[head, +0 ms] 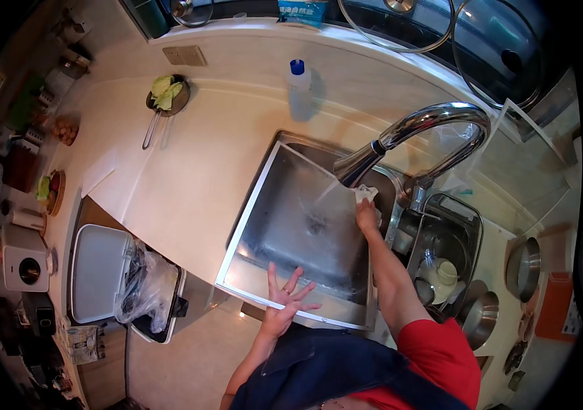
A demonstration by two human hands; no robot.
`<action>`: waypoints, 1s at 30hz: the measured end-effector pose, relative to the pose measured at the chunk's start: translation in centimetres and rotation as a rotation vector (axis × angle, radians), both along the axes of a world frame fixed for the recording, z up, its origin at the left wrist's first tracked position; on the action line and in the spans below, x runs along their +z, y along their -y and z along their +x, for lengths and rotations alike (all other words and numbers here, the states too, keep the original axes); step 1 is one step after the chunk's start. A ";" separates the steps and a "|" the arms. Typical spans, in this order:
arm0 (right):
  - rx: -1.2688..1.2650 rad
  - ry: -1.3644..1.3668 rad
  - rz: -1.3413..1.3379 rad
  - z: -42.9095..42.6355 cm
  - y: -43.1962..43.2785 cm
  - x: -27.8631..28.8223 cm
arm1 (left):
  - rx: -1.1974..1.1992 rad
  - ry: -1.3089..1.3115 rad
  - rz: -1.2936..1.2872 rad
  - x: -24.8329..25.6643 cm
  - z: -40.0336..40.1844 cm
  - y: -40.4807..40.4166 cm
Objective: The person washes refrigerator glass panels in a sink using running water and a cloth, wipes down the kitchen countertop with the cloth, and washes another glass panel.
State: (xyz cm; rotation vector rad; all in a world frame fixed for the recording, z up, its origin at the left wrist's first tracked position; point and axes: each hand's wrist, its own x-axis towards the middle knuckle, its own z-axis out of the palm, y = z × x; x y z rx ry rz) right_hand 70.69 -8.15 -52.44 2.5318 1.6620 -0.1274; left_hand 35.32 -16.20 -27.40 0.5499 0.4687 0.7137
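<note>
A white-framed mesh screen [250, 210] lies across the stainless steel sink [368, 297], and the basin shows through it. My left hand [286, 302] is spread over the screen's near edge with its fingers apart, a ring on one finger. At the screen's right side, my right hand [367, 215] holds a crumpled white cloth [366, 193] against the frame. Above the cloth arches a chrome faucet [440, 110]. A pale streak under its spout looks like running water. The part of the frame under the cloth is hidden.
Behind the sink stands a clear bottle [299, 95] with a blue cap. A small pan [181, 100] holds cabbage leaves. To the right are a dish rack [476, 225] and another framed panel [522, 154] leaning upright. An open lined bin [100, 274] stands lower left.
</note>
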 end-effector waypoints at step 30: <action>0.158 -0.543 0.476 -16.2 12.6 17.1 | 0.192 -0.032 -0.029 -0.5 -2.4 2.1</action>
